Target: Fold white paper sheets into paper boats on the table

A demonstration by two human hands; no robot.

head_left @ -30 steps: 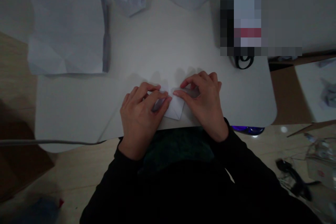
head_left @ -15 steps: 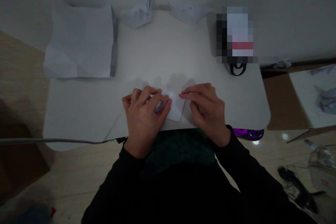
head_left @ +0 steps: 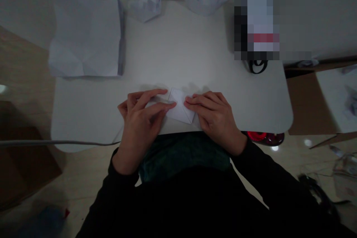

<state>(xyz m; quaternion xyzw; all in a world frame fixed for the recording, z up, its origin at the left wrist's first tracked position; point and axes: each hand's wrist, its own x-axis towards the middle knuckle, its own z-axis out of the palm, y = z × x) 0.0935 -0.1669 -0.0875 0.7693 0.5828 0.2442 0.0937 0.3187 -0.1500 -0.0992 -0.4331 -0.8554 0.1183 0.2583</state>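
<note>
A small folded piece of white paper (head_left: 180,113) lies near the front edge of the white table, with a diagonal crease line on its right part. My left hand (head_left: 142,115) is at its left side. Thumb and index finger close together on the paper's left edge, while another finger stretches out above. From the right, my right hand (head_left: 216,113) presses its bunched fingertips on the paper's right half. The right thumb is partly hidden beneath the fingers.
On the white table (head_left: 173,61), a creased stack of paper sheets (head_left: 89,41) lies at the back left. Two folded paper shapes, one pointed (head_left: 149,7) and one boat-like (head_left: 205,3), stand at the back. A pixelated object with a black strap (head_left: 258,67) is back right. A cable (head_left: 69,142) crosses the left front.
My left hand has shifted left and its fingers have spread a little. My right fingertips have come down onto the paper. The camera view has shifted slightly.
</note>
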